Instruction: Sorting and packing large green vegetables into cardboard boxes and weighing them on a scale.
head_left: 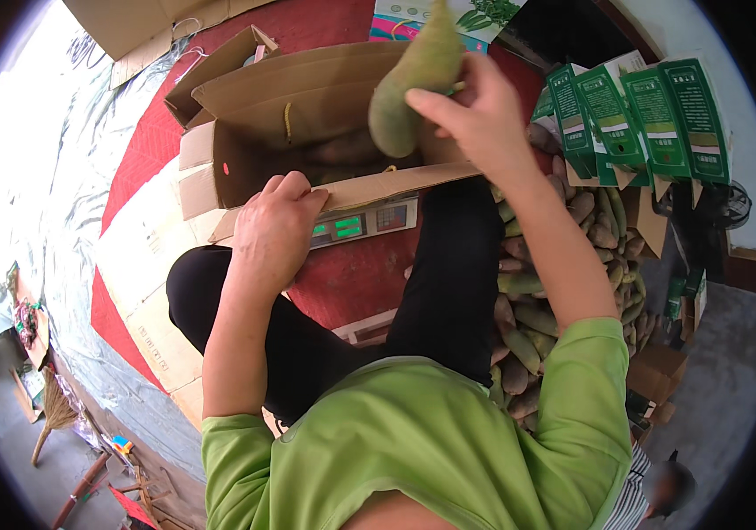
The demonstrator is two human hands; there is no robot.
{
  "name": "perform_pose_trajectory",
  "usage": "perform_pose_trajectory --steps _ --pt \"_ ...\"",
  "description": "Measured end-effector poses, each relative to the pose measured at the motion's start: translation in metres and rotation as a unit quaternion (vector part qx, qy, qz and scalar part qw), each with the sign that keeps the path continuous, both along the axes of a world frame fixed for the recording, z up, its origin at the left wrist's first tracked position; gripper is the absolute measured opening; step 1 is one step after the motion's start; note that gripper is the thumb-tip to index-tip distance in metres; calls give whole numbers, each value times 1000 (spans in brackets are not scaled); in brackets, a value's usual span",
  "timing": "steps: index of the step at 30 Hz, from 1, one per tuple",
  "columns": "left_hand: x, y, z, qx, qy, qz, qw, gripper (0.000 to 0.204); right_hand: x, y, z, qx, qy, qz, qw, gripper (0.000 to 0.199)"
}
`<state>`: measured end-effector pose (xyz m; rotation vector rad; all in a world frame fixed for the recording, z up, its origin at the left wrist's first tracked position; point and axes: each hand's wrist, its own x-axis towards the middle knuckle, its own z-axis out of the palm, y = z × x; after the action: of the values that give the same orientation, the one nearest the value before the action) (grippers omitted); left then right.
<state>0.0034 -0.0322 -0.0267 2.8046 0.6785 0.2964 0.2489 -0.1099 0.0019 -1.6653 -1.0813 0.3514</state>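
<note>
In my right hand (pixel 486 115) I hold a large green radish (pixel 413 88), raised over the open cardboard box (pixel 307 75) with its thick end down. My fingers wrap its right side, the thumb lying across it. My left hand (pixel 273 225) is closed on the near flap (pixel 387 185) of the box, fingers curled over its edge. Inside the dim box lie more radishes (pixel 342 150), partly hidden by the flap. The box sits on a digital scale (pixel 364 223), whose green-lit display shows below the flap.
A heap of green radishes (pixel 519 340) lies beside my right leg. Several green printed cartons (pixel 661 115) stand at the far right. Plastic sheeting (pixel 117 177) and flat cardboard (pixel 152 265) cover the left side. A broom (pixel 55 406) lies lower left. Another person (pixel 661 490) is at lower right.
</note>
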Motion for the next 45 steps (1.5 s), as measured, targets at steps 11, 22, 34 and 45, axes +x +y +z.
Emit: perform_pose_trajectory --steps 11,22,34,45 --pt "2 -1 -1 20 -6 9 1000 17 -1 -1 9 -213 68 117 968 43" --pt "6 -1 -1 -44 -35 -9 998 22 61 -186 -78 -201 172 -167 950 25" --pt "8 2 -7 5 -13 -40 999 19 -22 -387 -292 -501 245 -228 798 24" --pt "6 6 -17 29 -10 15 999 18 -38 -364 -372 -483 87 -250 835 40"
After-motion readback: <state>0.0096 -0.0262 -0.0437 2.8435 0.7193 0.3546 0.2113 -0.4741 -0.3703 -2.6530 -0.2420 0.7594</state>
